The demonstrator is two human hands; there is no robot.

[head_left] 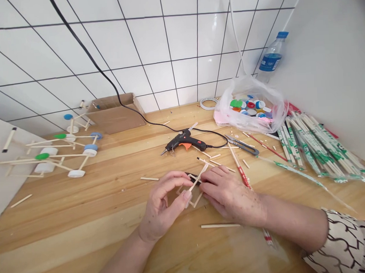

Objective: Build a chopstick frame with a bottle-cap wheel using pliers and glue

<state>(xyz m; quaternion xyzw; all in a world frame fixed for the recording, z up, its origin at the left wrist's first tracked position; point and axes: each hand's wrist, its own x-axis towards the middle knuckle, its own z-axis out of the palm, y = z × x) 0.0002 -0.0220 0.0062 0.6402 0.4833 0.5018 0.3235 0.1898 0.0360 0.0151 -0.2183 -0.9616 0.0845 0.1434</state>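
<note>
Between my hands is a small frame of joined wooden sticks (198,179), tilted above the table. My left hand (161,207) pinches its near left end between thumb and fingers. My right hand (231,195) is closed on the frame's right side; its fingertips are partly hidden. A dark object shows behind the frame, too covered to name. Just beyond lies a black glue gun (185,141) with an orange trigger, its nozzle pointing left. A loose stick (220,225) lies nearer me, and another stick (149,179) rests left of the frame.
Several stick models with bottle-cap wheels (76,173) stand left, near a cardboard box (115,115). At the right are a plastic bag (275,101) of caps, wrapped chopsticks (320,145), thread snips (244,145) and a water bottle (270,60). A tape roll (208,103) lies by the wall.
</note>
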